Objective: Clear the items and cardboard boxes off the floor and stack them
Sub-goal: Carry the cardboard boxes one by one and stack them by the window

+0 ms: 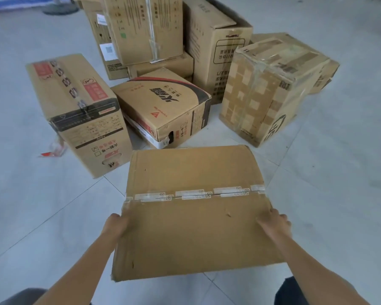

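Observation:
A plain brown cardboard box (191,216) with a taped seam across its top fills the near middle, raised above the tiled floor (31,216). My left hand (116,226) grips its left edge and my right hand (274,223) grips its right edge, fingers curled over the sides. Behind it several more boxes stand on the floor: a tall printed one (75,111) at the left, a tilted one with red and black print (163,106) in the middle, and a heavily taped one (264,89) at the right.
At the back, large cartons (145,29) are stacked against an upright carton (216,47). A scrap of red and clear tape (55,149) lies on the tiles at the left. A round stand base (59,7) sits at the far left.

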A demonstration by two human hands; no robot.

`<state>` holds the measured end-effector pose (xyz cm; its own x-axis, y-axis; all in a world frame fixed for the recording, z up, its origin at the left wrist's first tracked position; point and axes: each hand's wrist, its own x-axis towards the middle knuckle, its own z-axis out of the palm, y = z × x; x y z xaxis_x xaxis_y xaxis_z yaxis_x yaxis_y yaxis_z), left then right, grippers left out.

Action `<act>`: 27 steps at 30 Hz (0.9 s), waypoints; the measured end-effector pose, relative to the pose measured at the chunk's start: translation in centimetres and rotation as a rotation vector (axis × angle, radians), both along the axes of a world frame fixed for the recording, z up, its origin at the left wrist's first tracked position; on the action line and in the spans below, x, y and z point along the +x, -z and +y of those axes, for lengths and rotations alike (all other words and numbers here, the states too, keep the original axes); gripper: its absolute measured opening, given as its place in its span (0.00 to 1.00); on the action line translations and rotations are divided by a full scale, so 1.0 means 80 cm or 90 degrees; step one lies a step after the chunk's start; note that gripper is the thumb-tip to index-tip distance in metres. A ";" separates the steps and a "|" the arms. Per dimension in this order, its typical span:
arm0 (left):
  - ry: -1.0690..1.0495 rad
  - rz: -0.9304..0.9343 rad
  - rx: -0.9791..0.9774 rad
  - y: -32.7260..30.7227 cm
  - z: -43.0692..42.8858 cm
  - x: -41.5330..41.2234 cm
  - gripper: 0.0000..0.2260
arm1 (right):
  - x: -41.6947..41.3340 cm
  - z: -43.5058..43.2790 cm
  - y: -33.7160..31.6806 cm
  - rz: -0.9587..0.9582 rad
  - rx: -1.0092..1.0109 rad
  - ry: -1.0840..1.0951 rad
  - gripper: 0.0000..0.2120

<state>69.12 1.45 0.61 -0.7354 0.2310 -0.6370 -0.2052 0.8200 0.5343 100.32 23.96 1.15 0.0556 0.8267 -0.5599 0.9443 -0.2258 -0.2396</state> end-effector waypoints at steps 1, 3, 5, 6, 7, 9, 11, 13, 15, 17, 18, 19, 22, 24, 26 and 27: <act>0.008 0.002 -0.007 0.002 -0.001 0.003 0.21 | 0.001 0.001 0.003 -0.007 0.010 -0.001 0.28; 0.013 0.006 -0.025 0.005 -0.004 0.006 0.21 | 0.002 0.007 0.006 -0.010 0.022 0.002 0.27; -0.006 -0.005 -0.025 0.010 -0.011 0.010 0.20 | 0.004 0.008 0.010 -0.002 0.010 -0.016 0.29; -0.016 -0.009 -0.031 0.014 -0.016 0.013 0.19 | 0.008 0.008 0.014 0.011 0.000 -0.028 0.30; -0.028 -0.010 -0.038 0.021 -0.021 0.014 0.19 | 0.013 0.008 0.018 0.031 -0.002 -0.040 0.31; -0.036 -0.008 -0.050 0.027 -0.025 0.019 0.18 | 0.023 0.004 0.024 0.083 -0.003 -0.042 0.33; -0.039 -0.007 -0.058 0.026 -0.024 0.022 0.18 | 0.028 0.003 0.027 0.119 -0.011 -0.019 0.35; -0.053 -0.013 -0.059 0.026 -0.020 0.022 0.18 | 0.028 0.006 0.027 0.133 -0.017 0.010 0.37; -0.086 -0.021 -0.039 0.028 -0.017 0.020 0.19 | 0.027 0.009 0.027 0.138 -0.016 0.040 0.39; -0.113 -0.031 -0.023 0.029 -0.015 0.017 0.20 | 0.026 0.011 0.028 0.145 -0.012 0.061 0.37; -0.122 -0.032 -0.016 0.028 -0.013 0.016 0.20 | 0.026 0.011 0.028 0.151 -0.010 0.066 0.35; -0.128 -0.028 -0.009 0.027 -0.011 0.015 0.20 | 0.026 0.011 0.027 0.159 -0.007 0.071 0.33; -0.133 0.001 0.014 0.018 0.001 0.010 0.20 | 0.024 0.013 0.020 0.187 0.012 0.091 0.28; -0.137 0.010 0.045 0.005 0.010 0.005 0.19 | 0.023 0.014 0.013 0.201 0.035 0.117 0.26; -0.140 0.025 0.077 -0.013 0.019 -0.002 0.12 | 0.026 0.016 0.007 0.225 0.055 0.157 0.26; -0.140 0.026 0.095 -0.024 0.025 -0.004 0.11 | 0.028 0.017 0.005 0.237 0.064 0.180 0.26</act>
<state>68.83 3.41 2.56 -0.8024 0.1530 -0.5769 -0.3453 0.6694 0.6578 102.56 25.28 0.72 0.0973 0.8589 -0.5029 0.6945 -0.4205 -0.5838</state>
